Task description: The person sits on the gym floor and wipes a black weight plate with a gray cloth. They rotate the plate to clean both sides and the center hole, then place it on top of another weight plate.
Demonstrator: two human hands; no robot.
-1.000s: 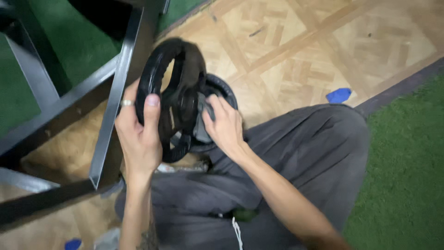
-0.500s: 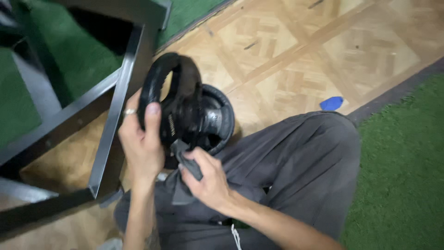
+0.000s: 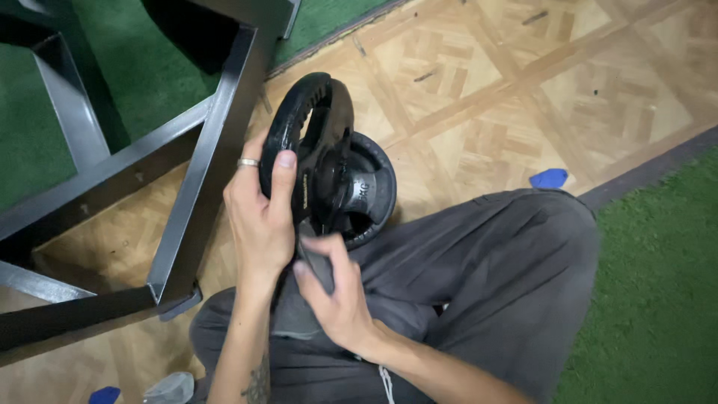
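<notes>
The left hand (image 3: 262, 213) clasps the upright black weight plate (image 3: 310, 142) by its rim, thumb up. The right hand (image 3: 336, 295), just below the plate, pinches a grey cloth (image 3: 314, 262). A pale label (image 3: 359, 191) sits at the plate's hub.

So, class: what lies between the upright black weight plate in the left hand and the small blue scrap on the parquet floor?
In the head view, a second black weight plate stands right behind the held plate; beyond it only bare parquet floor stretches to the blue scrap.

Weight plate (image 3: 314, 142) in left hand (image 3: 258, 217)
</notes>
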